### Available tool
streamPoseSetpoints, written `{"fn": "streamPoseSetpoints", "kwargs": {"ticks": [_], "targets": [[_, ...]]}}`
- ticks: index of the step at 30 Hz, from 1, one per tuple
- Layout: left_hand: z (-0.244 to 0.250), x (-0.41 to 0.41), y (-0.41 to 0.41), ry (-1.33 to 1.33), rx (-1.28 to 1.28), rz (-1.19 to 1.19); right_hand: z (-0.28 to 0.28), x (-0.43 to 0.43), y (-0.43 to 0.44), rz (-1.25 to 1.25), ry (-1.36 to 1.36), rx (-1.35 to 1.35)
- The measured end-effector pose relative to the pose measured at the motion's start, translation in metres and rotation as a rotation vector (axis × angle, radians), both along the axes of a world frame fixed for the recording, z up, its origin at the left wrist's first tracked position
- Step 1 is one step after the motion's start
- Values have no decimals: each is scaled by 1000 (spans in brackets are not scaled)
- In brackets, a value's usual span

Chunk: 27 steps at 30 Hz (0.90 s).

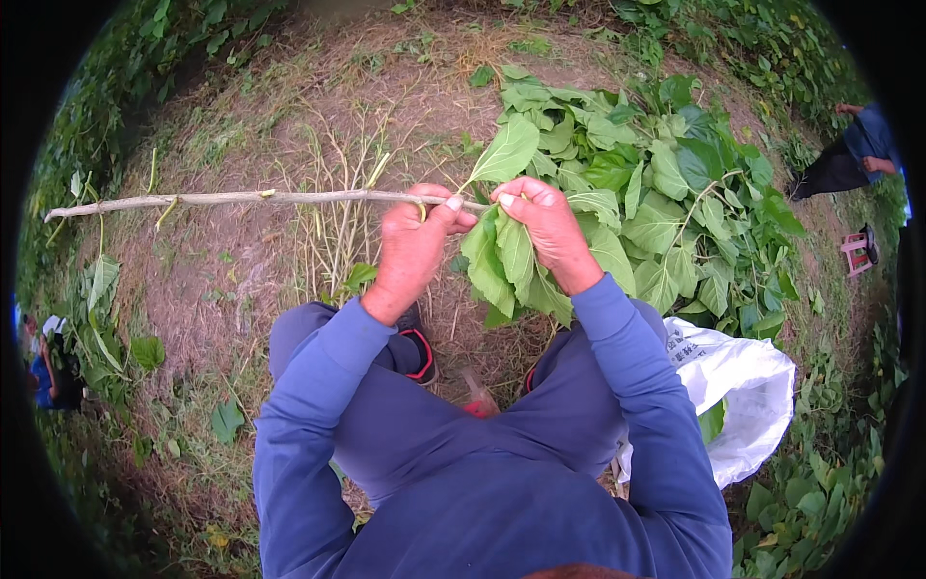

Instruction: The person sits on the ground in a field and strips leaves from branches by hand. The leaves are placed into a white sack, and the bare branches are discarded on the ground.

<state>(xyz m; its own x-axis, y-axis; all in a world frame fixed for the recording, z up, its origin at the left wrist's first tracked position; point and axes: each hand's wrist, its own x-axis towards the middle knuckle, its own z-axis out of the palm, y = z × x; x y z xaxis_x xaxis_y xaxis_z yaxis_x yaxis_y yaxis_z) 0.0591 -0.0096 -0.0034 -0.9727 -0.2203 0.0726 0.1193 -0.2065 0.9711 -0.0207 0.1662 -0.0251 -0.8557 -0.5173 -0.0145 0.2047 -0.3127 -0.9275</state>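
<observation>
My left hand (418, 239) grips a long woody branch (289, 197) near its right end. Bare for most of its length, the branch carries a few short green shoot stubs and reaches far to the left. My right hand (544, 230) pinches the leafy end, with several broad green leaves (515, 253) hanging under its fingers. One pale-backed leaf (506, 150) stands up from the stem between the two hands. Just beyond my right hand lies a large heap of leafy branches (658, 188).
Stripped thin twigs (340, 224) lie beyond my left knee. A white woven sack (752, 405), its mouth agape with a leaf inside, stands by my right thigh. People appear at the far right (854, 152) and far left (51, 369). A pink stool (856, 253) stands at right.
</observation>
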Motion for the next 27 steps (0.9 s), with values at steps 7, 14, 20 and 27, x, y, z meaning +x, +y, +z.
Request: {"fn": "streamPoseSetpoints", "kwargs": {"ticks": [7,14,20,27], "targets": [[-1,-1,-4,16,-56,40,6,2,3,-4,75,255],[0,1,-8,41,-136,89,-4,7,8,78,315,559],[-8,2,-7,33,-260,49,-6,9,5,17,432,839],[-18,7,2,0,-483,-3,-29,9,-8,-42,709,1154]]}}
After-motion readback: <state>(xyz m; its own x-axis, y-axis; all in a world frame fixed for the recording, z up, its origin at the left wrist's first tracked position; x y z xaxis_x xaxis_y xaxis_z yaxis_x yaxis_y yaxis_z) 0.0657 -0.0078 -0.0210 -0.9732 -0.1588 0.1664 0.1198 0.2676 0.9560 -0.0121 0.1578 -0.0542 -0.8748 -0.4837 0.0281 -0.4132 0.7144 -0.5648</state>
